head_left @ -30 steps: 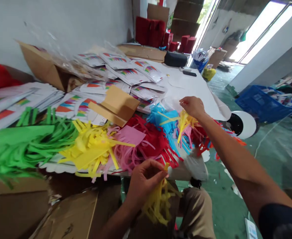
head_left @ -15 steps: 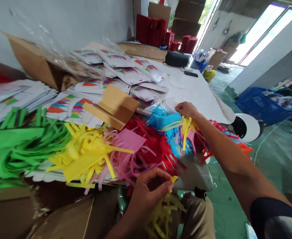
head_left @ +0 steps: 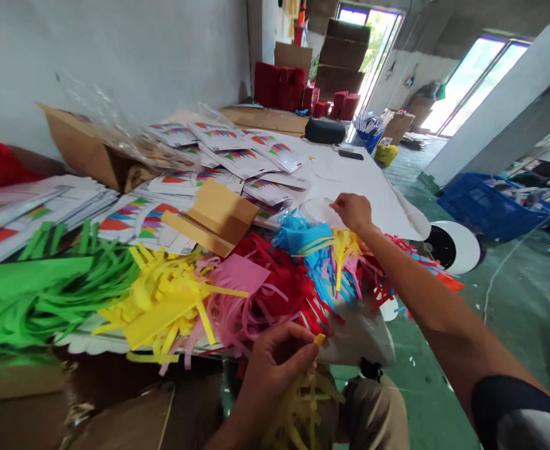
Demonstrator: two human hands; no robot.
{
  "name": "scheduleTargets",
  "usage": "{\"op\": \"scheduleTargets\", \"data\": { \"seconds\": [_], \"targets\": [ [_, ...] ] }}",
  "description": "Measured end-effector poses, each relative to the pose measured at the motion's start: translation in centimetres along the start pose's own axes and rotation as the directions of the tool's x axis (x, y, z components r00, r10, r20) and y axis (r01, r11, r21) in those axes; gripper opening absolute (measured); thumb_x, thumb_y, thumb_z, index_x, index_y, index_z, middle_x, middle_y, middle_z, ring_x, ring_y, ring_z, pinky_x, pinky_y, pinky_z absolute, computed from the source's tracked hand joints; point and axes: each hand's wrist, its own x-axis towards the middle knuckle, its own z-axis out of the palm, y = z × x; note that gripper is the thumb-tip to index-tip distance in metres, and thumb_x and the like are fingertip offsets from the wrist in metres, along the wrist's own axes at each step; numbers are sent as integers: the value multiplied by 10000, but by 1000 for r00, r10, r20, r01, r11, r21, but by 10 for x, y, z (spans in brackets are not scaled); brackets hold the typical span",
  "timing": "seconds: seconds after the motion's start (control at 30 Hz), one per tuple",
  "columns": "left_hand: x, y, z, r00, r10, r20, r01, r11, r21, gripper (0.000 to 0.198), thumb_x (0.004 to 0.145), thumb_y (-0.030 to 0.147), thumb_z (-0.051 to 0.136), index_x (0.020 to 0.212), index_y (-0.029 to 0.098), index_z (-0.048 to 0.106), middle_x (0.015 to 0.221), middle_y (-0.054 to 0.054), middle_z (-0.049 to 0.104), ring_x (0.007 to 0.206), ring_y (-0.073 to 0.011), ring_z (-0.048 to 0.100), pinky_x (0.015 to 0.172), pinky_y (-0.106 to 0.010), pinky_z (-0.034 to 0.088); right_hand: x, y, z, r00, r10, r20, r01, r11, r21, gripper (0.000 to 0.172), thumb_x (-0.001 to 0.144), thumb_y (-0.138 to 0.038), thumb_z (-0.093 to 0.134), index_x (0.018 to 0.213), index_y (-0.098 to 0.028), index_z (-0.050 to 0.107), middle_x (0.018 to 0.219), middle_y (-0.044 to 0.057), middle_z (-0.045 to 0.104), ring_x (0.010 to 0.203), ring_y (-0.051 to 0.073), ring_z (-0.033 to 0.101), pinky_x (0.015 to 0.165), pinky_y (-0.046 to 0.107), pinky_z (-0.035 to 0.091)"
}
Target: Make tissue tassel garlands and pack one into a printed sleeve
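My left hand (head_left: pixel 277 369) is at the near table edge, its thumb and fingers pinching the folded end of a yellow fringed paper tassel (head_left: pixel 310 406) whose strips hang down over my lap. My right hand (head_left: pixel 354 212) reaches across to the far side of the fringe piles, fingertips closed beside a whitish, translucent item (head_left: pixel 322 211); what they hold is hidden. Below that hand lie blue fringe (head_left: pixel 305 236) and a small yellow tassel (head_left: pixel 343 250). Red fringe (head_left: pixel 279 275), pink fringe (head_left: pixel 240 312), yellow fringe (head_left: pixel 162 300) and green fringe (head_left: pixel 59 294) spread leftward along the edge.
A folded brown card piece (head_left: pixel 216 212) rests on the piles. Behind it are printed packets (head_left: pixel 237 162) and an open cardboard box (head_left: pixel 80 140). A black case (head_left: pixel 325 132) and a dark phone-like object (head_left: pixel 350 154) lie farther back. Blue crates (head_left: pixel 479 206) stand on the floor at right.
The view has tilted up slightly, so the table sits lower in the picture. Both hands keep nearly the same places, the left still pinching the yellow tassel.
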Motion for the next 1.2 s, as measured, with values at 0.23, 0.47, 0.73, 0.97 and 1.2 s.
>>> {"op": "scheduleTargets", "data": {
  "seconds": [0.23,0.47,0.73,0.97,1.2],
  "targets": [
    [-8,5,5,987,151,-62,-144,984,104,354,759,494,876,832,178,736,723,-18,680,629,-138,614,587,-223,479,-108,-6,-69,928,-93,-361,288,793,537,183,936,-344,665,940,-223,802,970,27,819,883,220,735,833,355,546],
    [-26,7,28,955,294,-41,-275,928,250,253,824,425,835,864,190,750,784,-14,695,683,-135,614,640,-225,497,-275,-13,-73,955,-267,-128,255,524,812,85,968,-300,720,998,-272,794,967,20,811,859,183,752,796,322,579],
    [-45,5,52,924,381,35,-366,851,378,154,867,338,800,854,193,749,836,-20,718,789,-164,652,736,-243,500,-310,5,-92,934,-345,-89,254,469,846,121,964,-291,738,1069,-290,797,1015,18,811,875,169,750,802,309,569],
    [-54,5,55,891,447,86,-437,789,433,121,890,303,778,869,189,742,834,-6,708,768,-138,643,699,-218,483,-324,8,-105,920,-359,-158,334,508,794,89,980,-241,706,1045,-263,763,992,10,795,880,153,734,801,290,557],
    [-59,4,56,831,519,201,-537,652,536,96,923,258,741,851,193,740,829,2,711,771,-121,645,725,-207,483,-335,4,-109,878,-421,-228,449,559,697,147,987,-172,660,1098,-243,727,992,19,764,941,166,702,857,312,532]
  ]
}}
